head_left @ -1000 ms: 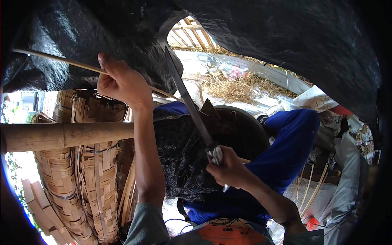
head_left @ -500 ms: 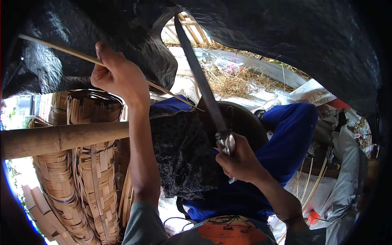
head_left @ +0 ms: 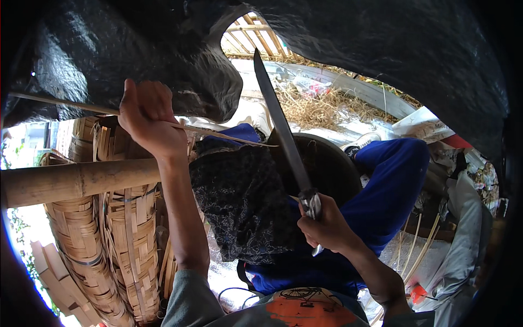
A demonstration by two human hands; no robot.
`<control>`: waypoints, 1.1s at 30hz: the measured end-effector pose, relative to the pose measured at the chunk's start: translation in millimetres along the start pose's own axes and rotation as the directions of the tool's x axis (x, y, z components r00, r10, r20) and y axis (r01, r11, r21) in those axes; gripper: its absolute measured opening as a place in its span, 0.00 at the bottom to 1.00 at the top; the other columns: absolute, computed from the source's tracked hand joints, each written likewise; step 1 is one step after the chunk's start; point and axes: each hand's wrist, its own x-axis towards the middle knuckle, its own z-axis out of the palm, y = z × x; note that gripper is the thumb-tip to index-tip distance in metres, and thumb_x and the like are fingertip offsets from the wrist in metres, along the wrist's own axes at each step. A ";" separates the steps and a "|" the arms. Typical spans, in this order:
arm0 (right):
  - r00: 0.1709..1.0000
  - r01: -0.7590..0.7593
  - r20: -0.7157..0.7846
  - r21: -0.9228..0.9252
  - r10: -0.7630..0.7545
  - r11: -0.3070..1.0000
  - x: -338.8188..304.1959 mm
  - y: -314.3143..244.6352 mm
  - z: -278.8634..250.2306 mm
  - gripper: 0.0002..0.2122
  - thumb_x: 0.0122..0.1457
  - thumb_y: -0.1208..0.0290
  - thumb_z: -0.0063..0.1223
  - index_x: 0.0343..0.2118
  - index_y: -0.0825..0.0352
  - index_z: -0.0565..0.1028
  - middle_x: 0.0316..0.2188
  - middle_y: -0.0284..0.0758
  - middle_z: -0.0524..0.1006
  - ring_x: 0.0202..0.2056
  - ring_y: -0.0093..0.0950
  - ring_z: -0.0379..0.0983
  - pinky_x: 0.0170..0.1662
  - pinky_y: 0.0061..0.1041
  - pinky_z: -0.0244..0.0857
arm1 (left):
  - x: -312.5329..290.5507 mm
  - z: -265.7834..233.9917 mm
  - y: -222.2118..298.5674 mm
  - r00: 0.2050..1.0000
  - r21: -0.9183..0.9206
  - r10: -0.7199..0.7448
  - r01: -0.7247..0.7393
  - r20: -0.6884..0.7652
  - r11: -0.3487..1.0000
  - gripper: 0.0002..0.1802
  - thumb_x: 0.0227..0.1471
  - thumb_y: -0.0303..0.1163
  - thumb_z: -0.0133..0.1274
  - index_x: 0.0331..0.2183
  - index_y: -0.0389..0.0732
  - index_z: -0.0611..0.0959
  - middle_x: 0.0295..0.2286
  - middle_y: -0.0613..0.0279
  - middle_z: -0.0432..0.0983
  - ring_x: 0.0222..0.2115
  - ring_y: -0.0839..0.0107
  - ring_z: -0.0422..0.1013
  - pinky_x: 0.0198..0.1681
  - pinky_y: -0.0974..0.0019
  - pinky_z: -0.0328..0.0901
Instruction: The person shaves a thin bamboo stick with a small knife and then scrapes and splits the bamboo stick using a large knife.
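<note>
My left hand [head_left: 151, 117] is closed round a long thin bamboo strip [head_left: 223, 135], which runs from the far left across to a tapered end near the blade. In my right hand [head_left: 327, 223] is the metal handle of a long machete [head_left: 280, 122], its dark blade tilted up and slightly left. The strip's end lies close beside the blade; whether they touch I cannot tell. A dark patterned cloth [head_left: 234, 201] covers my lap over blue trousers [head_left: 400, 174]. Beyond the machete stands a dark round container [head_left: 332, 169], partly hidden by the blade.
A thick bamboo pole [head_left: 81, 182] crosses at the left, in front of tall woven bamboo baskets [head_left: 128, 245]. Black plastic sheeting [head_left: 381, 49] hangs low overhead. Dry straw [head_left: 316, 103] lies on the ground ahead. Thin bamboo sticks [head_left: 419, 245] stand at the right near a grey sheet [head_left: 463, 218].
My left hand has moved down and slightly left with the bamboo strip. My right hand and the machete have shifted down and a little to the right.
</note>
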 end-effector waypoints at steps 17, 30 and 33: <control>0.993 0.078 -0.072 -0.156 -0.090 0.985 -5.3 -4.0 -4.1 0.07 0.47 0.84 0.45 0.25 0.66 0.62 0.10 0.28 0.64 0.09 0.16 0.63 0.10 0.18 0.55 | -16.6 -4.6 9.6 0.951 0.017 -0.156 0.167 -0.265 0.986 0.24 0.59 0.41 0.42 0.15 0.49 0.55 0.13 0.71 0.46 0.13 0.80 0.42 0.18 0.71 0.40; 0.996 0.035 -0.077 -0.189 -0.051 0.981 -4.4 -2.8 -14.6 0.12 0.48 0.81 0.48 0.38 0.72 0.68 0.16 0.31 0.69 0.12 0.18 0.67 0.13 0.19 0.60 | -0.3 -23.6 9.0 0.850 -0.282 -0.469 0.523 0.240 0.804 0.24 0.59 0.37 0.37 0.13 0.48 0.53 0.11 0.70 0.42 0.15 0.78 0.39 0.18 0.69 0.39; 0.997 0.046 -0.056 -0.228 -0.060 0.973 -1.9 -8.6 -10.8 0.11 0.48 0.81 0.49 0.36 0.71 0.69 0.16 0.31 0.69 0.13 0.19 0.68 0.15 0.20 0.60 | -2.8 -17.7 2.1 0.894 -0.252 -0.412 0.445 0.175 0.859 0.27 0.61 0.40 0.38 0.13 0.48 0.50 0.11 0.73 0.39 0.14 0.80 0.35 0.18 0.67 0.35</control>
